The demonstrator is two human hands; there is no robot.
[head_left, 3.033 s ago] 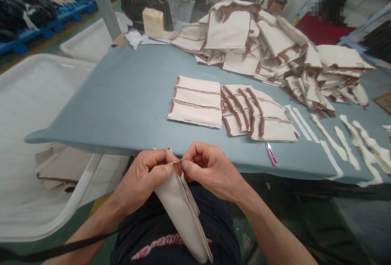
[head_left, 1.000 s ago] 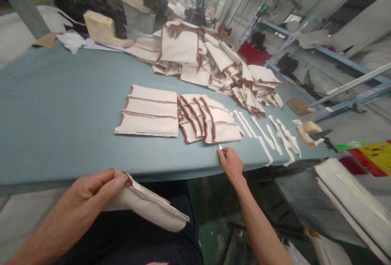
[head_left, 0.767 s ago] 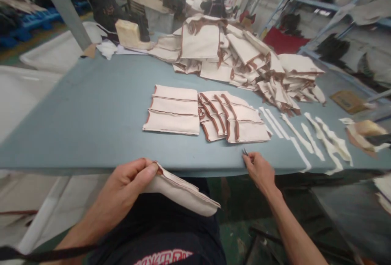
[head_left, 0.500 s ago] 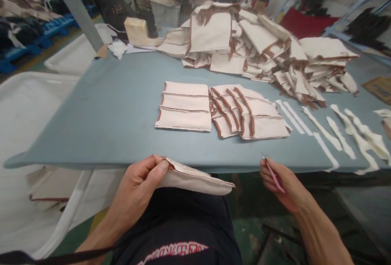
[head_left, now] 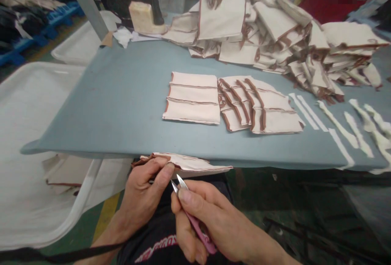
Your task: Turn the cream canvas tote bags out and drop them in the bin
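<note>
Cream fabric [head_left: 195, 164]: at the worktop's [head_left: 122, 106] near edge, pinched in the left hand's [head_left: 146, 187] grip.
Pink snips [head_left: 200, 233]: clasped in the right hand [head_left: 210, 210], blades parted; I see them near the fabric now, earlier well apart.
Panels [head_left: 192, 111]: unmoved on the worktop.

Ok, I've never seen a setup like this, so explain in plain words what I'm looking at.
There is no machine here: these are a person's two bare hands, seen by a camera worn on that person's head, facing forward and down. The left hand pinches a cream fabric piece with brown edging. The right hand holds open pink-handled snips, tips toward the left hand.

On the blue-grey table lie cream panels near the middle, a large heap of similar pieces behind them, and pale strips to the right. A white bin stands beside the table, on the left.
</note>
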